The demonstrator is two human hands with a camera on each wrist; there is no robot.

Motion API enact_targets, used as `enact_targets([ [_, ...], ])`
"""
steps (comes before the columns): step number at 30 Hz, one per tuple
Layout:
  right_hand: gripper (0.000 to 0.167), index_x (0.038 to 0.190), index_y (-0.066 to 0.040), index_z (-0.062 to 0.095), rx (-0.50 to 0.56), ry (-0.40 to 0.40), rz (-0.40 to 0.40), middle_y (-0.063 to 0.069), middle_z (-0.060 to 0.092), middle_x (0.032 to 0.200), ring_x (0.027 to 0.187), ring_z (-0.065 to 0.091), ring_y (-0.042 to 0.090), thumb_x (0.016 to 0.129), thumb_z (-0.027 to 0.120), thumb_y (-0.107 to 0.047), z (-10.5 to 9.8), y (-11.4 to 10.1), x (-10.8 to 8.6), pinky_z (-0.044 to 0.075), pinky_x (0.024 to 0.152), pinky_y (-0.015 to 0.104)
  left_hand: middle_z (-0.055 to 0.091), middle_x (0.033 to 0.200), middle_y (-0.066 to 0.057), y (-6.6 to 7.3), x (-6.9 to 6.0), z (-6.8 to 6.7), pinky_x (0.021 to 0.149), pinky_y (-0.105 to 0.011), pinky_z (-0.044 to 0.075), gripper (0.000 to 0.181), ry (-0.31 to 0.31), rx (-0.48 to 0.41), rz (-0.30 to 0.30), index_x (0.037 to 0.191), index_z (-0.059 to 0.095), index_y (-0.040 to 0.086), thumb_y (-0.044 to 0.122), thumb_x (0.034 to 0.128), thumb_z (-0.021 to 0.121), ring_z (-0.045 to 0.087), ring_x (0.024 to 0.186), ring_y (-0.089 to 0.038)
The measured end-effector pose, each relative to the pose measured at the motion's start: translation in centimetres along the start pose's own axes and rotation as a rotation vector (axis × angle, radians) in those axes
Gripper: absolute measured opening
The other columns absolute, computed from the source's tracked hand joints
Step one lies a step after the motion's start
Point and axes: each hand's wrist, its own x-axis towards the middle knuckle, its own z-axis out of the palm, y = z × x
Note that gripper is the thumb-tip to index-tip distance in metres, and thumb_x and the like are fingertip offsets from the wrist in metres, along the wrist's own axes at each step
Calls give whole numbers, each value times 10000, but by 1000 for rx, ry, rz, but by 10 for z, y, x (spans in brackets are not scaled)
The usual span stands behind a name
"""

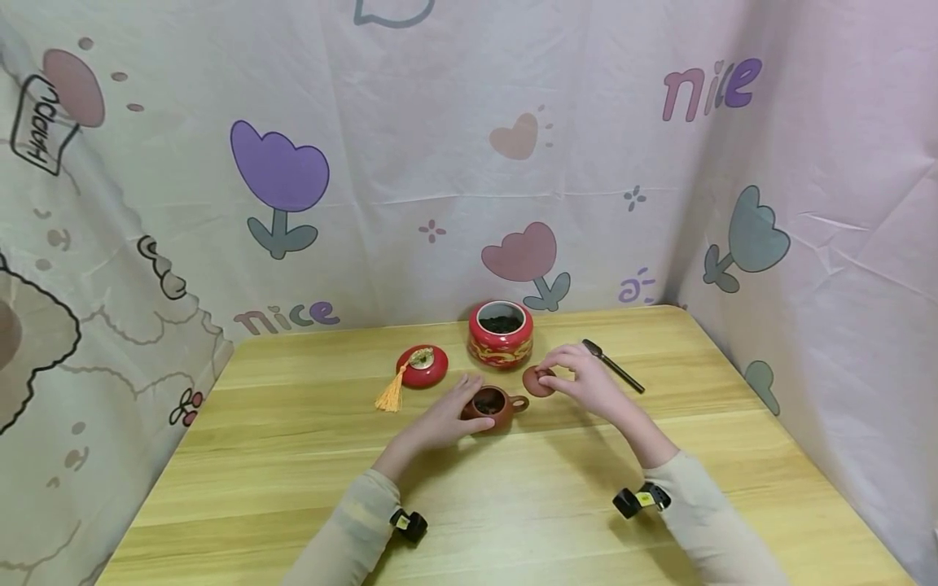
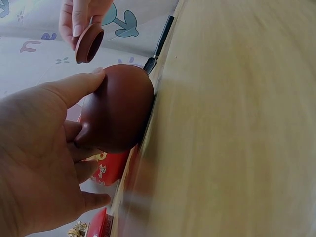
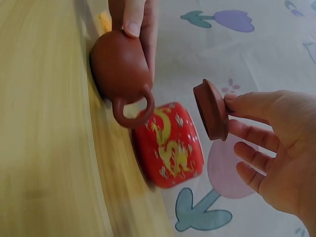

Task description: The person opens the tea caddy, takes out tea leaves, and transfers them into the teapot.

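A brown clay teapot (image 1: 506, 417) stands uncovered on the table, with dark matter visible inside it. My left hand (image 1: 445, 417) holds its body on the spout side, thumb near the rim and fingers around the far side. To the right of the pot, my right hand (image 1: 589, 384) pinches the knob of the matching teapot lid (image 3: 212, 109) between thumb and fingers. The lid is held tilted in the air, apart from the pot. Just behind stands a red tea caddy (image 1: 501, 348) with a gold dragon, open, holding dark tea leaves (image 1: 501, 325).
The caddy's red lid (image 1: 436, 373) with its yellow tassel (image 1: 391, 397) lies left of the caddy. A slim dark tool (image 1: 621, 372) with a wider end lies right of my right hand. A printed cloth (image 1: 410, 163) hangs along the table's back edge.
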Motion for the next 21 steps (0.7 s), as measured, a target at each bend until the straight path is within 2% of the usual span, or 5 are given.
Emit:
enact_targets([
  [10, 146, 970, -141, 755, 15, -12, -67, 30, 727, 1010, 1017, 576, 235, 825, 762, -164, 18, -12, 9, 421, 895, 412, 172, 1636, -122, -1, 0, 1, 1213, -535, 163, 849, -7, 2, -14, 1547, 254, 82, 526, 913, 606, 67, 1528, -333],
  [21, 145, 964, -113, 752, 42, -38, -127, 58, 698, 1014, 1013, 560, 246, 823, 761, -144, 42, -25, 14, 457, 880, 418, 182, 1635, -116, 1, -1, 0, 1205, -551, 181, 857, -19, 32, -17, 1555, 230, 96, 551, 918, 581, 68, 1528, -336],
])
